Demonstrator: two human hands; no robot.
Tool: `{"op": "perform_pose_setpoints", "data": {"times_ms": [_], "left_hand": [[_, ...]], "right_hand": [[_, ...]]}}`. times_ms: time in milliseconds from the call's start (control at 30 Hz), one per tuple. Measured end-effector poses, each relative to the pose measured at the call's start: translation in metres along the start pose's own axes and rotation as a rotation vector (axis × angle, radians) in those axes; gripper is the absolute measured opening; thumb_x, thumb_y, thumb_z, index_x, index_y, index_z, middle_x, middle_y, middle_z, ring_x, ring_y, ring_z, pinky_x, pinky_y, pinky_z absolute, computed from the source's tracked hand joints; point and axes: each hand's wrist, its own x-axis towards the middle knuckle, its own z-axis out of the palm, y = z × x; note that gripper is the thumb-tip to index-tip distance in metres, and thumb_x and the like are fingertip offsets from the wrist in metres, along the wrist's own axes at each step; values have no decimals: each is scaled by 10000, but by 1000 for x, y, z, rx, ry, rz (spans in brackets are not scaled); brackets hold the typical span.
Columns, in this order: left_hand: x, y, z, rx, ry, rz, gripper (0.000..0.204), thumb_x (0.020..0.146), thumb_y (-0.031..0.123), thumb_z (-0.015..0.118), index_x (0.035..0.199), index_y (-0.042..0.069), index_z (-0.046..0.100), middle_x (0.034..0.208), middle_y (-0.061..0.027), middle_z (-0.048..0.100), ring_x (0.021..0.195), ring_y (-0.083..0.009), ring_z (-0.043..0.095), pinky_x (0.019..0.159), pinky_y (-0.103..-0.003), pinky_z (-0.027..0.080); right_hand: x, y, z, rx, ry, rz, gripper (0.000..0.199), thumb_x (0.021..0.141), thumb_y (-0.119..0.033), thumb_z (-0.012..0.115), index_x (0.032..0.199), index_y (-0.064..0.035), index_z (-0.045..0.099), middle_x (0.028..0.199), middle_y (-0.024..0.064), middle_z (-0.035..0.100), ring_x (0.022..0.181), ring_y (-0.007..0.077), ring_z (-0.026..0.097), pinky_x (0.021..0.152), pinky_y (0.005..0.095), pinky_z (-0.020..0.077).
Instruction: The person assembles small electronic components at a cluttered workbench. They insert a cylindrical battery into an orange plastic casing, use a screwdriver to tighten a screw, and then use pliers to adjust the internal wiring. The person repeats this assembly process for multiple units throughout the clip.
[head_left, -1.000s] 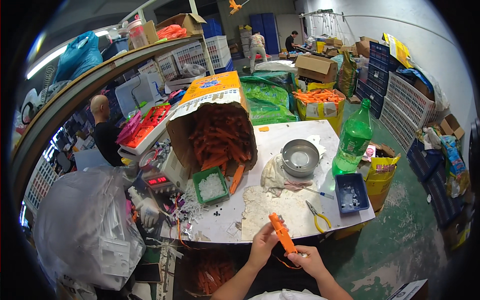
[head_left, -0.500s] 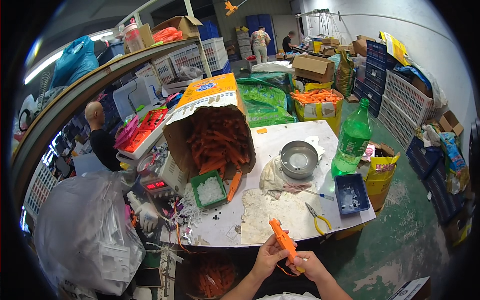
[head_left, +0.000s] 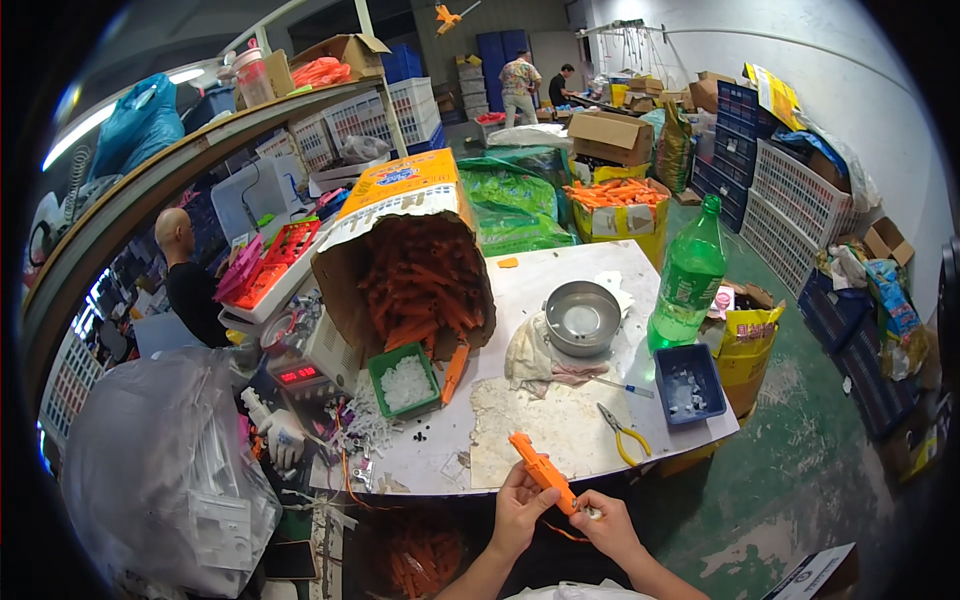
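While both hands point(head_left: 565, 512) hold it, orange part point(head_left: 541, 472) juts up-left.

Two bare forearms with no sleeves, gloves, rings or watch are seen ending in the left hand point(head_left: 520, 508) and the right hand point(head_left: 607, 522), above a strip of light-coloured clothing.

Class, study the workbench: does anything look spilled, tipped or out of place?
Yes. The big cardboard box lies tipped on its side, orange parts spilling toward the green tray. One orange piece lies loose beside it.
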Motion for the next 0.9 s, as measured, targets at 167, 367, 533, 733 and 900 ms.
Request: {"op": "perform_pose_setpoints", "data": {"times_ms": [167,367,533,733,900], "left_hand": [[-6,-10,-1,226,49,88,509,821,-7,680,1265,-40,431,1092,-97,576,1018,-154,558,914,-284,438],[-6,-17,1,337,114,142,515,815,23,700,1253,-47,439,1057,-79,574,999,-142,551,906,-271,435],[-4,-17,2,365,136,167,518,811,37,709,1246,-51,442,1033,-71,576,982,-133,554,898,-265,438],[-2,-20,2,417,159,164,513,800,35,717,1231,-51,454,1024,-74,579,965,-130,561,880,-262,448],[-2,-21,2,422,167,165,510,795,34,720,1224,-54,458,1015,-71,581,960,-130,562,871,-261,451]], "right_hand": [[6,-10,8,-617,164,-344,314,698,-262,795,748,-46,571,680,66,559,533,196,558,474,301,458],[10,-3,9,-760,151,-384,297,679,-258,794,747,-64,579,679,54,556,542,209,570,469,309,464],[12,-1,9,-721,155,-377,301,680,-266,794,766,-63,589,684,57,561,546,209,574,474,306,466],[13,6,9,-761,186,-408,290,672,-250,789,769,-63,590,687,56,562,548,208,576,474,306,466],[13,6,9,-763,187,-416,284,668,-244,786,757,-67,582,681,55,555,546,208,571,467,307,461]]}}
